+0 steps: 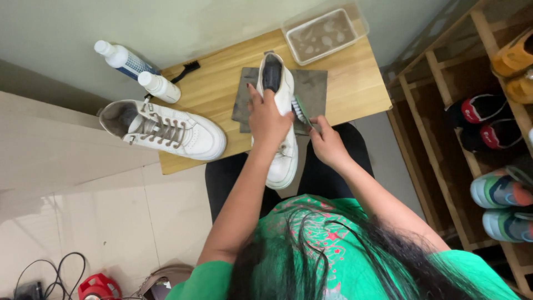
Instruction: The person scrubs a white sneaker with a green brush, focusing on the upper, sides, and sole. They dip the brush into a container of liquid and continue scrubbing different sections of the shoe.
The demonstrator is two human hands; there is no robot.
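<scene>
Head view: left hand (268,119) clamps white shoe (279,119), toe toward person; right hand (327,145) clamps brush (302,111).

The left hand (267,119) hides the white shoe's (282,94) middle.

Two white plastic bottles stand at the table's far-left corner: the larger bottle (122,58) wears a blue label, the smaller bottle (159,86) lies just beside it, plain white. No signs or screens show.

grey wall (194,22) | pale tiled floor (83,222) | wooden shoe rack (438,72)
</scene>
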